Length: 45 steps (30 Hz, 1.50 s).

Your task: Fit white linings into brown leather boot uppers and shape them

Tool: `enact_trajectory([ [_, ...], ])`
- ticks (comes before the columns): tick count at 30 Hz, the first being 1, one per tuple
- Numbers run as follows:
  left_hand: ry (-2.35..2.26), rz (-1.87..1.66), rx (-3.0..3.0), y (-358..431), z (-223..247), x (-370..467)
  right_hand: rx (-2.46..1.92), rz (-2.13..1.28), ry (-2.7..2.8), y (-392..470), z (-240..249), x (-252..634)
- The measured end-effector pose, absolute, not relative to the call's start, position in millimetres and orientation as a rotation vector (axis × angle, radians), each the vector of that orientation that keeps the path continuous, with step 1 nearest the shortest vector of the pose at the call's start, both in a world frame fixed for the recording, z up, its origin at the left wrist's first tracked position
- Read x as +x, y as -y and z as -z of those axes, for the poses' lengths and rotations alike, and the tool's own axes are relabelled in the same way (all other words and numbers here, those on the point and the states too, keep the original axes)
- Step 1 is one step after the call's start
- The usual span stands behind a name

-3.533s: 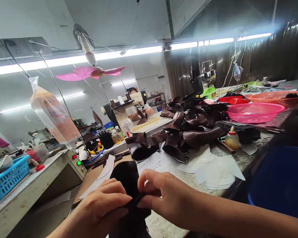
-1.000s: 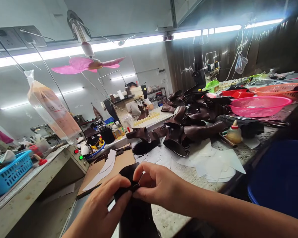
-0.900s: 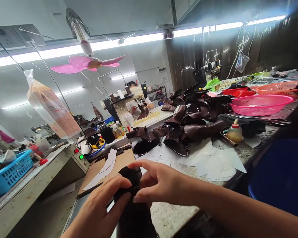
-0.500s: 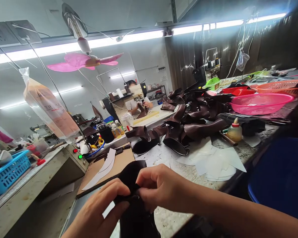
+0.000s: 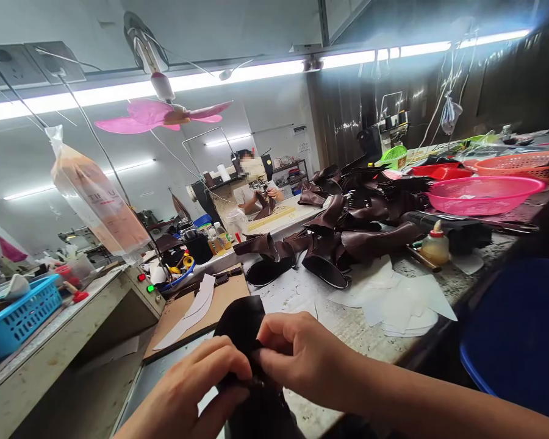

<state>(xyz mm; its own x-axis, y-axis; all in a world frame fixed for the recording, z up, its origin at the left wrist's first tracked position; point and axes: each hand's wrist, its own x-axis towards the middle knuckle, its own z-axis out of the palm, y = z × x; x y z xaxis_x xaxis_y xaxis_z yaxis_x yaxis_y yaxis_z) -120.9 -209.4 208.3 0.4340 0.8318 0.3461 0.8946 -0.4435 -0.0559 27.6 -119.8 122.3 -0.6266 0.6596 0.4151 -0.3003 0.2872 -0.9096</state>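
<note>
A dark leather piece (image 5: 242,320) stands upright at the bottom middle, between my hands. My left hand (image 5: 201,381) pinches its near left edge with thumb and fingers. From the right, my right hand (image 5: 297,353) grips the same piece, thumb against curled index finger. The fingertips of both hands are close together, and the part between them is too dark to make out. Behind lie several brown leather shoe uppers (image 5: 324,262) in a heap. White paper pieces (image 5: 407,302) lie on the worktop to the right.
A glue bottle (image 5: 435,244) and pink basket (image 5: 485,195) stand right. A blue bin (image 5: 516,323) is below the table edge. Cardboard (image 5: 174,311) with white strips lies left of the leather. A pink fan (image 5: 165,114) hangs above. Beyond, a person (image 5: 251,195) handles brown leather.
Both hands have shifted slightly, my left hand to the right and down, with the dark leather tilting a little. The view has moved slightly. Both hands keep their grip.
</note>
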Motion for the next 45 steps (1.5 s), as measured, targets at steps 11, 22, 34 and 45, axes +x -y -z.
enact_trajectory([
  [11, 1.577, 0.650, -2.169, 205, -201, -125, -0.264, -1.386, 1.784, 122, -125, 40],
  [22, 1.623, 0.473, -2.346, 198, -210, -111, -0.324, -1.303, 1.756, 122, -125, 41],
  [34, 1.320, 0.656, -2.158, 191, -199, -120, 0.062, -2.161, 1.791, 100, -94, 31],
  [45, 1.387, 0.686, -2.132, 196, -198, -128, -0.177, -1.987, 1.839, 108, -95, 39],
])
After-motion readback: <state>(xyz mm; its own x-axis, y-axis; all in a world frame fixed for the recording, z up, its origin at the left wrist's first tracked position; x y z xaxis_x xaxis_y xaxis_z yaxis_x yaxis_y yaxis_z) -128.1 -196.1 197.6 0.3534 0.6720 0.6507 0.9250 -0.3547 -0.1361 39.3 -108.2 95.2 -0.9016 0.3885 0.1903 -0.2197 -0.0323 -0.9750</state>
